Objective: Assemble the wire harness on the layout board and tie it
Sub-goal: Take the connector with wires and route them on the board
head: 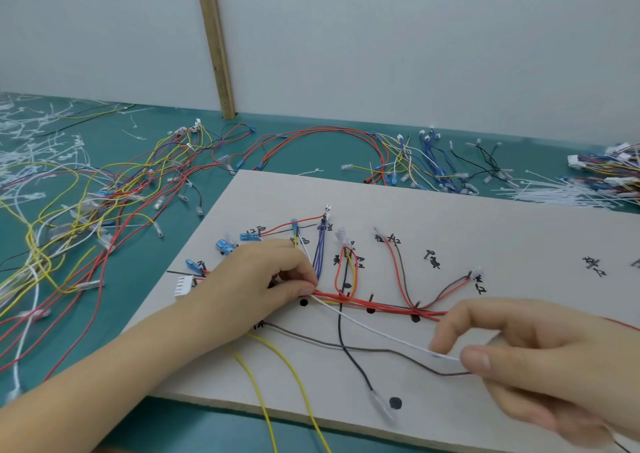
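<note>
The left hand [273, 276] lies on the board [485, 231], its fingers curled and pinching the bundle of red wires [381, 309] where the white wire [374, 331] leaves it. The right hand [540, 359] hovers over the board's near right part, thumb and forefinger pinching the far end of that white wire, which runs slack between the two hands. The red bundle lies along a row of black dots, with short branches rising to handwritten marks and blue connectors [250, 237]. A white plug [182, 285] sits at the board's left edge, just beside the left wrist. A brown wire [346, 345], a black wire [349, 352] and two yellow wires [277, 376] cross the near part of the board; the yellow ones hang over its near edge. The right half of the board is bare apart from writing. On the green table [173, 418], loose wires [86, 203] crowd the left side, and a heap of white cable ties [571, 196] lies beyond the far right edge. A wooden strip [214, 44] leans against the wall.
</note>
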